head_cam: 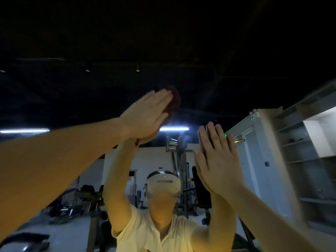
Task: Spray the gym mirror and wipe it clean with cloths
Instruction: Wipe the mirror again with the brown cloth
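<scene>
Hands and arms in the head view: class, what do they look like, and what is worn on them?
The left hand and right hand are bare, with no gloves or watch visible. Both forearms are uncovered. The reflection in the mirror shows short, pale yellow shirt sleeves ending above the elbows.

One view, from your head. Wide lens, straight lines bowing at the edges. It faces the mirror (236, 79) head-on and tips upward. The reflected ceiling (127, 33) fills the top half, and your own headset (164, 186) sits low centre in the glass. Close in: your left hand (145, 115) and right hand (216, 157) are raised mid-frame, reaching in from both lower corners.
</scene>
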### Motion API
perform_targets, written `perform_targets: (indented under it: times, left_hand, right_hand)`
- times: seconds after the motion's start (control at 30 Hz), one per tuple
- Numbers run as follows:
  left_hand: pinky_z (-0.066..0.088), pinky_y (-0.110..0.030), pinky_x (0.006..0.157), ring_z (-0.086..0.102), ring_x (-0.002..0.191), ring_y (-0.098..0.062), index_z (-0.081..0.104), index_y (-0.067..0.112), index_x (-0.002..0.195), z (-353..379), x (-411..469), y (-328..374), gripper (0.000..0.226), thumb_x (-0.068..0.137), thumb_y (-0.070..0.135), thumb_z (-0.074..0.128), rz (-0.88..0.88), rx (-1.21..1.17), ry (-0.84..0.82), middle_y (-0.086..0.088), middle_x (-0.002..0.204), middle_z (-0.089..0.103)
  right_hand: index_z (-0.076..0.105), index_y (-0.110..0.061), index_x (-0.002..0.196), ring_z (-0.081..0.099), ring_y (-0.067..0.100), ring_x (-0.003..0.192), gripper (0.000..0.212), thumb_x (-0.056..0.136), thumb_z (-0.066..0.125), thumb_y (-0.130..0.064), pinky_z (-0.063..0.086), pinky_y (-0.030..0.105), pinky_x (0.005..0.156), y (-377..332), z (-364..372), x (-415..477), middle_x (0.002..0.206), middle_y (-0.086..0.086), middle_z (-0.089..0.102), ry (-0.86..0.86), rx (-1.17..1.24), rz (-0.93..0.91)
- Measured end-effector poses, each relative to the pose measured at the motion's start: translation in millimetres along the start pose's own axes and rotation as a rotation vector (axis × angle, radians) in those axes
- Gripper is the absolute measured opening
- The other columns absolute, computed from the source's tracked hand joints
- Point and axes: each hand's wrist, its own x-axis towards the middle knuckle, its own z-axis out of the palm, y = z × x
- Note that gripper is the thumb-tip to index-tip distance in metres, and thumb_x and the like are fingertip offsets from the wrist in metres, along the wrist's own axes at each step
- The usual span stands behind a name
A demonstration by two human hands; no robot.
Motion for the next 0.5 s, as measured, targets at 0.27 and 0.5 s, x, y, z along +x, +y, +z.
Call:
perform_targets:
  times: [0.27,0.5]
  left_hand:
    - [0.001,-0.040,0.131,0.006,0.161,-0.024,0.012,0.010,0.165,15.8,36.8,57.8,0.062,0.111,0.037,0.023,-0.145,-0.052,0.077,-0.011,0.174,0.011]
    - [0.008,-0.037,0.130,0.015,0.159,-0.018,0.013,0.019,0.166,7.9,-78.2,21.3,0.069,0.105,0.044,0.035,0.131,-0.095,-0.061,-0.001,0.173,0.014]
  right_hand:
    - [-0.002,-0.024,0.164,-0.011,0.023,0.159,0.068,0.105,-0.009,-0.056,0.009,0.055,0.128,-1.8,-1.1,-2.8,0.173,0.005,-0.007,0.006,0.030,-0.007]
    - [0.009,-0.021,0.165,-0.005,0.022,0.160,0.067,0.108,0.001,-0.054,0.014,0.054,0.127,-2.6,-2.1,-1.7,0.173,0.006,0.002,0.022,0.008,0.004]
